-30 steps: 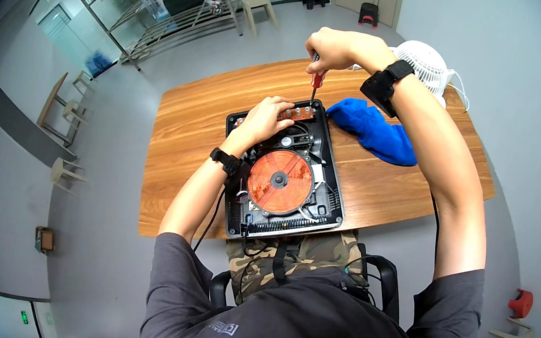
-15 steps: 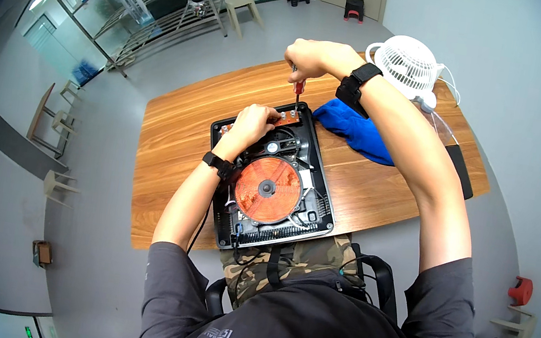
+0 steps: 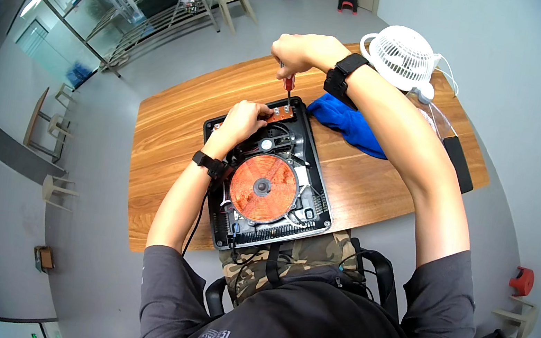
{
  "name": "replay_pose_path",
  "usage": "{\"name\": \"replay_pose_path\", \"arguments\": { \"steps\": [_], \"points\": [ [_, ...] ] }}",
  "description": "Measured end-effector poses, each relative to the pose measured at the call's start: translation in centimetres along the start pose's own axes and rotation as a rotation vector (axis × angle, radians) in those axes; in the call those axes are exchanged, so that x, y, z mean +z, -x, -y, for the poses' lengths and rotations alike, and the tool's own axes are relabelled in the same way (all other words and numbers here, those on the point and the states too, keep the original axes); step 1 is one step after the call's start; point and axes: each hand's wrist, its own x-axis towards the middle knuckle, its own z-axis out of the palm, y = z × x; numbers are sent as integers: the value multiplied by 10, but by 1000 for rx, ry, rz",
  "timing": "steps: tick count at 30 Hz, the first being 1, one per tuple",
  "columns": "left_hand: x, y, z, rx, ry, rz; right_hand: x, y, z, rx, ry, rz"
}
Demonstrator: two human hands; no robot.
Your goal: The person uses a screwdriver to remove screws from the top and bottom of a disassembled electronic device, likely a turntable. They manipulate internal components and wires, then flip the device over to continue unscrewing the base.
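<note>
An opened induction cooker (image 3: 320, 208) lies on the table with its insides showing. Its round copper coil (image 3: 264, 188) fills the near half. Along the far edge runs an orange-brown circuit board (image 3: 284, 113). My right hand (image 3: 294, 55) is closed around the red handle of a screwdriver (image 3: 289, 85), held upright with its tip down at the right end of that board. My left hand (image 3: 247, 120) rests on the board's middle, fingers bent and pressed to it; whether they pinch its edge is hidden.
A blue cloth (image 3: 350, 125) lies right of the cooker. Beyond it stand a white fan (image 3: 401, 57) with its cable and a black flat object (image 3: 458, 165) at the table's right edge. The wooden table (image 3: 175, 127) extends to the left. A metal rack (image 3: 160, 19) stands behind.
The whole view has shifted slightly. The screwdriver stays upright at the board's right end, and my left hand keeps its place on the board.
</note>
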Motion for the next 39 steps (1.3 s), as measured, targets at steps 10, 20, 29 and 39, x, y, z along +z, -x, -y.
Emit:
{"name": "replay_pose_path", "arguments": {
  "steps": [10, 20, 29, 39],
  "points": [
    [3, -2, 5, 15, -15, 13, -3, -6, 18, 106, 118, 27],
    [7, 0, 14, 25, 12, 0, -25, 9, 43, 61, 88, 76],
    [7, -2, 14, 34, 40, 17, -2, -13, 42, 114, 136, -72],
    [5, -6, 17, -22, 74, 83, -12, -8, 38, 136, 147, 96]
  ]
}}
